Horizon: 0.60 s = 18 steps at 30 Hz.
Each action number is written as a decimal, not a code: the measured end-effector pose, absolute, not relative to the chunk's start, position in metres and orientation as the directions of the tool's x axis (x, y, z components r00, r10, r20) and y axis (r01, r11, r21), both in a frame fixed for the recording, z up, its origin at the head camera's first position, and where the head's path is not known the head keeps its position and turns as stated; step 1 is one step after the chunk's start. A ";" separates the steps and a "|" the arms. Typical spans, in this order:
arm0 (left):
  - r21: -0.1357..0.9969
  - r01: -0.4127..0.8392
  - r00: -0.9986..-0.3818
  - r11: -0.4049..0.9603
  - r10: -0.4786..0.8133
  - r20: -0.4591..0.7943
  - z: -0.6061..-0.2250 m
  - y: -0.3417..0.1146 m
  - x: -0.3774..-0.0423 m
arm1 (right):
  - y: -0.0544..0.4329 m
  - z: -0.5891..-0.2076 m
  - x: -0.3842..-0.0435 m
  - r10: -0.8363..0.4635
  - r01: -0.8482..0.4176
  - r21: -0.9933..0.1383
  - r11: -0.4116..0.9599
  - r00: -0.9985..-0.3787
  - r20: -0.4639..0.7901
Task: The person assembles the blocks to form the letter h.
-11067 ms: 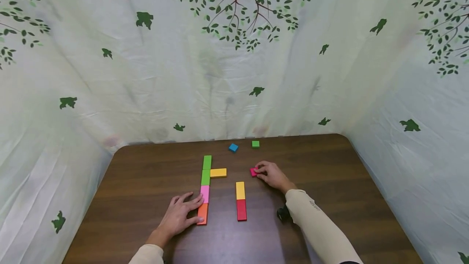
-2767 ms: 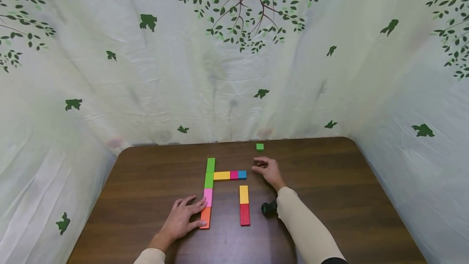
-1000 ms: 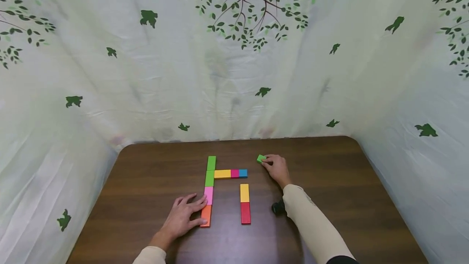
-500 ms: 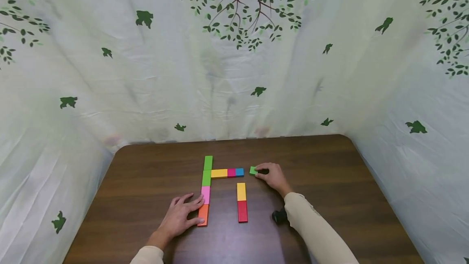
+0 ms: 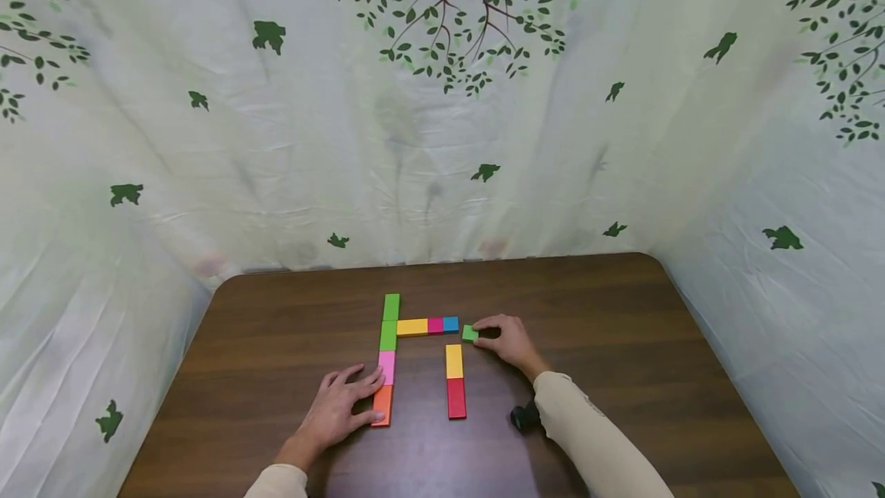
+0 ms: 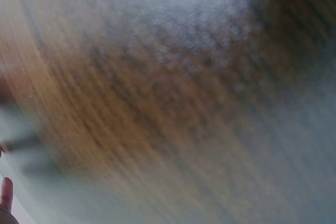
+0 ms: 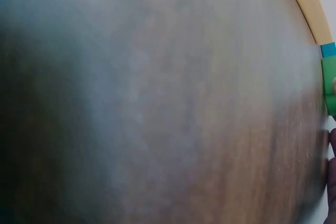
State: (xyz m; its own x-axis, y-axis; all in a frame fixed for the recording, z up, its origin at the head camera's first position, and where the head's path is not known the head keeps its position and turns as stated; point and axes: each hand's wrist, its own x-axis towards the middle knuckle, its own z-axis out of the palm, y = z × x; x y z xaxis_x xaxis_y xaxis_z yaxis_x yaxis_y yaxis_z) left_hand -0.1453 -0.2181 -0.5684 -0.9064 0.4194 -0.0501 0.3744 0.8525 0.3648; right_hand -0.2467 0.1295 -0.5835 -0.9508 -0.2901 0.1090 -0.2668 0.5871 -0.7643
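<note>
Between thumb and fingers, my right hand [image 5: 512, 340] pinches a small green block [image 5: 469, 333], just right of a small blue block [image 5: 451, 325]. That blue block ends a row with a magenta block [image 5: 435, 326] and a yellow block [image 5: 412, 327], which joins a column on the left. Two green blocks [image 5: 391, 307], a pink block [image 5: 386, 366] and an orange block [image 5: 382, 406] form this column. My left hand [image 5: 328, 413], fingers spread, rests with its fingertips on the pink and orange blocks. The right wrist view shows the held green block [image 7: 329, 74] at its edge.
Below the row's right end, a second yellow block [image 5: 453, 361] lies end to end with a red block [image 5: 456, 398]. All lie on a dark wooden table [image 5: 276, 336]. Behind and beside it hangs a pale curtain [image 5: 311, 137] with leaf prints. A black wrist camera [image 5: 525, 417] sits under the right sleeve.
The magenta and blue blocks have joined the row. My right hand has picked the green block from the far edge and brought it toward me and left. My left hand stays put.
</note>
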 end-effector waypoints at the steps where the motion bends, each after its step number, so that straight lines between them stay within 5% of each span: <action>1: 0.365 0.373 -0.907 0.853 0.418 -0.050 -0.568 -0.218 -0.145 | 0.129 -0.583 -0.246 -0.289 -0.259 -0.769 0.585 -0.952 0.101; 18: 0.370 0.387 -0.903 0.845 0.428 -0.033 -0.571 -0.221 -0.145 | 0.125 -0.585 -0.242 -0.318 -0.250 -0.776 0.580 -0.946 0.068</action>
State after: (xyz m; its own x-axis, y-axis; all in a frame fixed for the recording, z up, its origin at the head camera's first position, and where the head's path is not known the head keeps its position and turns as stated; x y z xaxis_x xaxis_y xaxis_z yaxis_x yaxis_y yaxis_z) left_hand -0.1452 -0.2207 -0.5710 -0.9033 0.4277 -0.0326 0.3866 0.8446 0.3703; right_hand -0.2425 0.1251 -0.5850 -0.9457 -0.3180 0.0676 -0.2503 0.5795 -0.7756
